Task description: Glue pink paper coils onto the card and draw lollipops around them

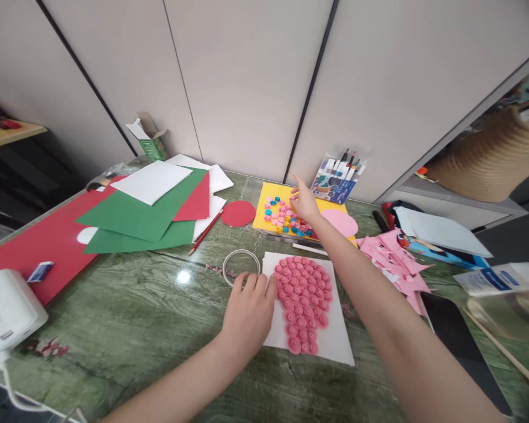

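My left hand [249, 308] rests palm down, its fingers slightly apart and loosely bent. Its fingertips lie at the near side of a pale tape-like ring [224, 267] and beside the left edge of a white sheet [338, 338]. Many pink paper coils [302, 296] sit close together on that sheet in a tree-like shape. My right hand [305, 204] reaches over a yellow sheet [261, 208], one finger stretched out and the others bent. Small pink, blue and yellow coils [282, 215] lie just left of and below it. Nothing shows in its fingers.
Green sheets [145, 211], a red sheet [22, 255], a red disc [238, 213] and a red pencil [206, 232] lie left. A marker pack [338, 176] leans at the wall. Right are a pink disc [341, 222], pink scraps [392, 258] and a phone [461, 346].
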Tool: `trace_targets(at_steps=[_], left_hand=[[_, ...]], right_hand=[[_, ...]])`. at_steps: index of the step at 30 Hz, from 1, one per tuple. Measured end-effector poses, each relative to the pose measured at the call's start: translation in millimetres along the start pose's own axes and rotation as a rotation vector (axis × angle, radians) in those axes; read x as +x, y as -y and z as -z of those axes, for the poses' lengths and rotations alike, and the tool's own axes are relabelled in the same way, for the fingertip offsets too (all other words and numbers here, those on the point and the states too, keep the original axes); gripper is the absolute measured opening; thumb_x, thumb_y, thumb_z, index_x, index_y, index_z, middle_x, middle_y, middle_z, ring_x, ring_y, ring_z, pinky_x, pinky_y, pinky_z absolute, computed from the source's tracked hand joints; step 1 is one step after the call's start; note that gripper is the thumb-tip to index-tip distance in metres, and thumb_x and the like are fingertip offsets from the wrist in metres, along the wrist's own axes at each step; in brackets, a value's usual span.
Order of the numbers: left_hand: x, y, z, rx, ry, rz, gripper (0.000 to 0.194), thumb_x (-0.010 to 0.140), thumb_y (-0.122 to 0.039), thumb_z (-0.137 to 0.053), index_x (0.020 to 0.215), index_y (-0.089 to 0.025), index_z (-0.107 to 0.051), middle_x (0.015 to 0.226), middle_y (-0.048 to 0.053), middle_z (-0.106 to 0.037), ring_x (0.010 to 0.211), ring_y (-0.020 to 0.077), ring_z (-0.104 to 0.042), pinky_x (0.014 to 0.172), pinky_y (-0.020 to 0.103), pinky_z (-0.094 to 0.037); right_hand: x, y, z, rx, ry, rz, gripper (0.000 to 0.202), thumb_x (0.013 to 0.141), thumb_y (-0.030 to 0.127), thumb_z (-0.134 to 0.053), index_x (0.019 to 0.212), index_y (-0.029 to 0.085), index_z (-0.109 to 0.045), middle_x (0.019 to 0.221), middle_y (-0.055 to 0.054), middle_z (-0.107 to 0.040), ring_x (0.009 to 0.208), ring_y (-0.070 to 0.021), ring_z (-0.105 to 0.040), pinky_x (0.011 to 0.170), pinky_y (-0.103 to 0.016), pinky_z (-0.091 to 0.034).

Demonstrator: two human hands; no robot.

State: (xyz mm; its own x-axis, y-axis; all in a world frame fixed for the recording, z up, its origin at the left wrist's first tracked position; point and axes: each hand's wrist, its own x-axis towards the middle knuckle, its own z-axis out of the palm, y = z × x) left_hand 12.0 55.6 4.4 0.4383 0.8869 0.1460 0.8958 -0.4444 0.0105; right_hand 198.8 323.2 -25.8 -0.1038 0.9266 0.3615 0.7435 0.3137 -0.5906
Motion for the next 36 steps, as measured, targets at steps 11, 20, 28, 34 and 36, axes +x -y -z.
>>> trace_targets(at_steps=[11, 20, 28, 34, 36], left_hand=[[-13.7, -30.7, 19.5, -1.778, 0.161, 0.318, 0.035, 0.077, -0.022, -0.064, 0.110, -0.018, -0.053, 0.106, 0.008, -0.061, 0.096, 0.0190, -0.060, 0.083, 0.034, -0.048], [-33.0, -61.0, 11.6, -2.269, 0.430, 0.412, 0.029, 0.064, -0.023, -0.078, 0.089, -0.012, -0.068, 0.083, 0.006, -0.069, 0.077, 0.0150, -0.063, 0.082, 0.034, -0.049], [-27.7, -57.3, 16.4, -2.186, 0.432, 0.442, 0.034, 0.060, -0.020, -0.079, 0.092, -0.013, -0.071, 0.096, 0.009, -0.069, 0.090, 0.0196, -0.062, 0.089, 0.035, -0.044], [-29.0, -56.3, 13.4, -2.209, 0.468, 0.487, 0.030, 0.065, -0.020, -0.077, 0.093, -0.012, -0.070, 0.094, 0.008, -0.069, 0.087, 0.0164, -0.062, 0.086, 0.031, -0.045], [-29.1, -55.4, 10.4, -2.220, 0.480, 0.506, 0.029, 0.065, -0.019, -0.076, 0.092, -0.011, -0.069, 0.093, 0.008, -0.069, 0.086, 0.0154, -0.062, 0.085, 0.030, -0.045]], right_hand=[[-219.2, 113.5, 102.4, 0.077, -0.073, 0.257, 0.068, 0.081, 0.019, -0.057, 0.139, 0.041, -0.026, 0.115, -0.002, -0.062, 0.098, -0.0213, -0.063, 0.089, -0.045, -0.050], [-311.5, 131.9, 116.9, 0.032, -0.122, 0.354, 0.062, 0.083, 0.039, -0.056, 0.140, 0.037, -0.030, 0.101, -0.004, -0.070, 0.091, -0.0231, -0.067, 0.071, -0.036, -0.061], [-315.3, 118.1, 101.3, 0.081, -0.128, 0.404, 0.070, 0.083, 0.036, -0.057, 0.143, 0.034, -0.021, 0.112, -0.003, -0.067, 0.098, -0.0212, -0.065, 0.085, -0.036, -0.057], [-315.4, 118.8, 95.4, 0.074, -0.092, 0.404, 0.067, 0.086, 0.033, -0.053, 0.144, 0.033, -0.019, 0.114, -0.003, -0.066, 0.099, -0.0189, -0.065, 0.090, -0.035, -0.054], [-314.8, 118.7, 93.7, 0.078, -0.036, 0.405, 0.068, 0.086, 0.029, -0.052, 0.144, 0.034, -0.016, 0.115, -0.003, -0.065, 0.100, -0.0180, -0.064, 0.092, -0.036, -0.052]])
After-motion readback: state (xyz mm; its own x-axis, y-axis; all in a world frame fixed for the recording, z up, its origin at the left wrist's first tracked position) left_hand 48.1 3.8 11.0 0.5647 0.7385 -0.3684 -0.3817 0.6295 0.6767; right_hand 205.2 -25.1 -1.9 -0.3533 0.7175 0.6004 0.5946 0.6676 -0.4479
